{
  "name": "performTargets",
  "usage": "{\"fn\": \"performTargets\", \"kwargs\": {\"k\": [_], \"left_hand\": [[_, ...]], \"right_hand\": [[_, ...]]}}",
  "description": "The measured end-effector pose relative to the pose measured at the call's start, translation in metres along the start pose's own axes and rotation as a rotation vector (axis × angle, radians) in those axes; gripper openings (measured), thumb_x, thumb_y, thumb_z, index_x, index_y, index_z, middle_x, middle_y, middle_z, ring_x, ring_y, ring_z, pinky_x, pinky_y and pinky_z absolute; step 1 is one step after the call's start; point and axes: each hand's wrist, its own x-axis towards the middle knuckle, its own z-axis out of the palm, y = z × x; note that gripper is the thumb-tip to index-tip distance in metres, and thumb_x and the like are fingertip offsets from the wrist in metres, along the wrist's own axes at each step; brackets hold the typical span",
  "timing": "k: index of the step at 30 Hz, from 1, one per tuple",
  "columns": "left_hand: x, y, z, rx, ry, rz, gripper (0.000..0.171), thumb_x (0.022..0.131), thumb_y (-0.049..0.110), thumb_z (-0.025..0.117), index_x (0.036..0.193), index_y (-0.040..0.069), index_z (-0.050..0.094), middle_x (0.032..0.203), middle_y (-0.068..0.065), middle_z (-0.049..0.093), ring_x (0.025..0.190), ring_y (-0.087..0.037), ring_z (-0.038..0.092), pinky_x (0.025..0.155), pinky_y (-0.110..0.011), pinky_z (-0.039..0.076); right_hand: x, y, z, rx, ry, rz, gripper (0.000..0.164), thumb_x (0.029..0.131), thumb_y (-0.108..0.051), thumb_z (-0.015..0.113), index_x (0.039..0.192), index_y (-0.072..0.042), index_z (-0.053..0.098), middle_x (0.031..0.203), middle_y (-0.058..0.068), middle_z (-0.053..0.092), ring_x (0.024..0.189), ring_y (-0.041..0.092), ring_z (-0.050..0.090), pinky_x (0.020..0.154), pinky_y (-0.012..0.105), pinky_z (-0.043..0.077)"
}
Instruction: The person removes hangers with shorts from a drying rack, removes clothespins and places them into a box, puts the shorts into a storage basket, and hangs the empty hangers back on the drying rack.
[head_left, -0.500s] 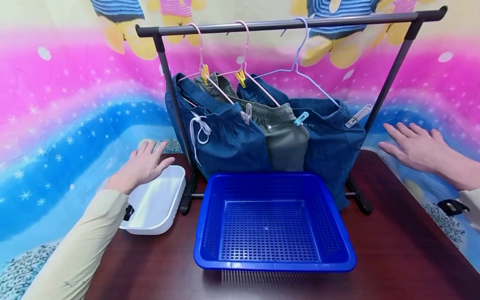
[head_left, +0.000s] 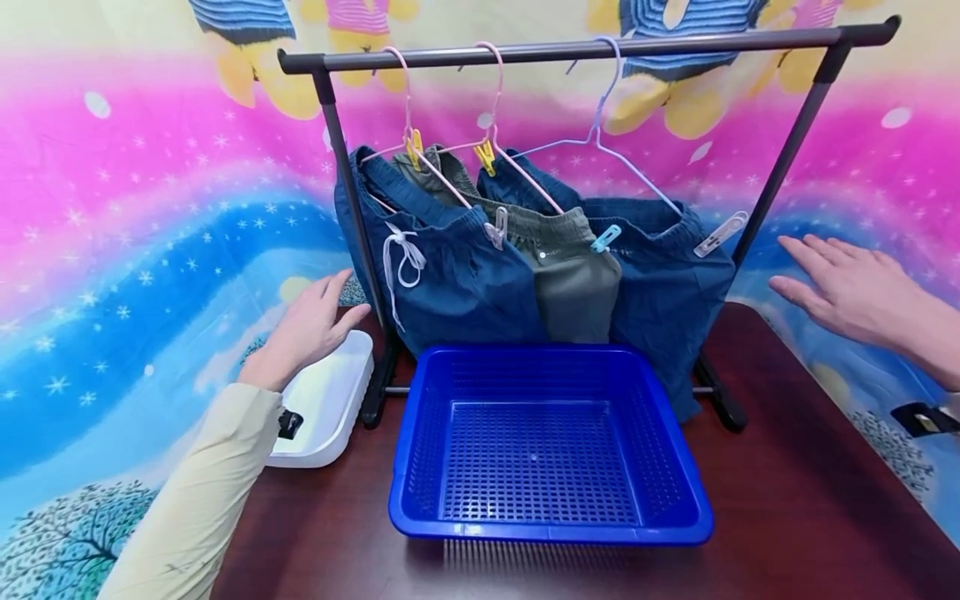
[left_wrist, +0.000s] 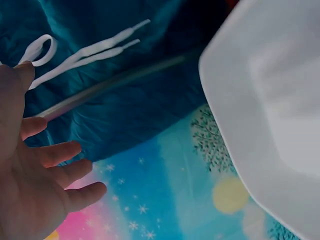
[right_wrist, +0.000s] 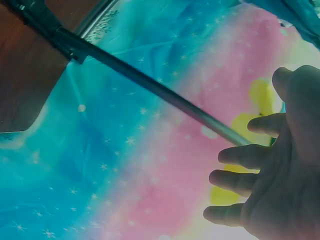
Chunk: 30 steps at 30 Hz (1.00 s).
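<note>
My left hand (head_left: 309,325) is held above the white tub (head_left: 330,400), fingers extended and holding nothing. Beside it hang blue shorts (head_left: 468,287) with a white drawstring (left_wrist: 95,52). Out to the right of the rack, my right hand (head_left: 855,287) hovers with its fingers spread and nothing in it. Nearest to it are the rack's right post (right_wrist: 160,90) and a second pair of blue shorts (head_left: 660,283). Grey-green shorts (head_left: 573,275) hang between the two blue pairs. All three hang from wire hangers, two pink and one blue-violet, with clothespins (head_left: 606,238) on the waistbands.
A dark metal clothes rack (head_left: 540,54) stands on the brown table (head_left: 780,500). In front of it sits a blue perforated basket (head_left: 551,533). A colourful printed cloth (head_left: 172,192) forms the backdrop behind and beside the table.
In the head view my left hand has moved a little to the right, toward the rack. My right hand has shifted slightly to the right. The clothes and containers have stayed put.
</note>
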Motion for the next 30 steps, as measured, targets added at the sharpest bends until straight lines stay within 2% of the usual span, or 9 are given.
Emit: {"fn": "performTargets", "kwargs": {"k": [6,14,18,21,24,26,30], "left_hand": [[0.006,0.009,0.001,-0.097,0.092,-0.003,0.069,0.101,0.042,0.049,0.152,0.000,0.027,0.147,-0.031,0.039,0.136,-0.045,0.039,0.111,-0.059,0.032],[0.012,0.021,-0.003,-0.242,0.161,-0.076,0.073,0.100,0.052,0.045,0.154,0.008,0.024,0.153,-0.024,0.034,0.139,-0.040,0.037,0.112,-0.059,0.031],[0.014,0.027,-0.007,-0.307,0.167,-0.123,0.076,0.098,0.058,0.043,0.156,0.014,0.021,0.155,-0.020,0.035,0.141,-0.036,0.037,0.111,-0.059,0.033],[0.015,0.034,-0.011,-0.395,0.198,-0.152,0.076,0.097,0.058,0.045,0.156,0.017,0.020,0.154,-0.018,0.037,0.142,-0.035,0.037,0.111,-0.058,0.035],[0.017,0.040,-0.015,-0.494,0.261,-0.157,0.074,0.097,0.056,0.048,0.155,0.018,0.023,0.152,-0.018,0.040,0.140,-0.035,0.040,0.111,-0.057,0.036],[0.020,0.043,-0.016,-0.533,0.298,-0.158,0.072,0.097,0.054,0.050,0.153,0.017,0.025,0.149,-0.018,0.043,0.138,-0.034,0.042,0.110,-0.055,0.037],[0.027,0.046,-0.016,-0.558,0.325,-0.192,0.069,0.097,0.052,0.050,0.151,0.016,0.028,0.147,-0.015,0.047,0.136,-0.031,0.046,0.110,-0.051,0.039]], "right_hand": [[-0.009,-0.010,-0.016,0.028,0.079,-0.059,0.075,0.104,-0.046,0.038,0.156,-0.002,0.007,0.153,0.039,0.018,0.143,0.056,0.012,0.114,0.070,0.007],[-0.018,-0.027,-0.035,0.058,0.143,-0.100,0.073,0.103,-0.041,0.043,0.158,-0.007,0.008,0.153,0.037,0.020,0.143,0.055,0.014,0.117,0.066,0.005],[-0.021,-0.036,-0.044,0.074,0.171,-0.122,0.073,0.102,-0.040,0.045,0.158,-0.011,0.008,0.157,0.033,0.019,0.144,0.054,0.014,0.117,0.066,0.007],[-0.022,-0.047,-0.053,0.110,0.202,-0.139,0.072,0.102,-0.037,0.047,0.158,-0.012,0.009,0.158,0.031,0.019,0.144,0.053,0.015,0.116,0.068,0.008],[-0.023,-0.061,-0.063,0.158,0.234,-0.155,0.070,0.102,-0.033,0.049,0.158,-0.012,0.012,0.159,0.029,0.017,0.145,0.053,0.015,0.115,0.069,0.009],[-0.022,-0.071,-0.070,0.180,0.247,-0.167,0.070,0.101,-0.031,0.050,0.158,-0.011,0.014,0.160,0.028,0.017,0.145,0.053,0.014,0.114,0.070,0.010],[-0.020,-0.090,-0.078,0.211,0.277,-0.212,0.069,0.100,-0.027,0.054,0.157,-0.010,0.019,0.158,0.028,0.021,0.144,0.052,0.018,0.114,0.070,0.012]]}}
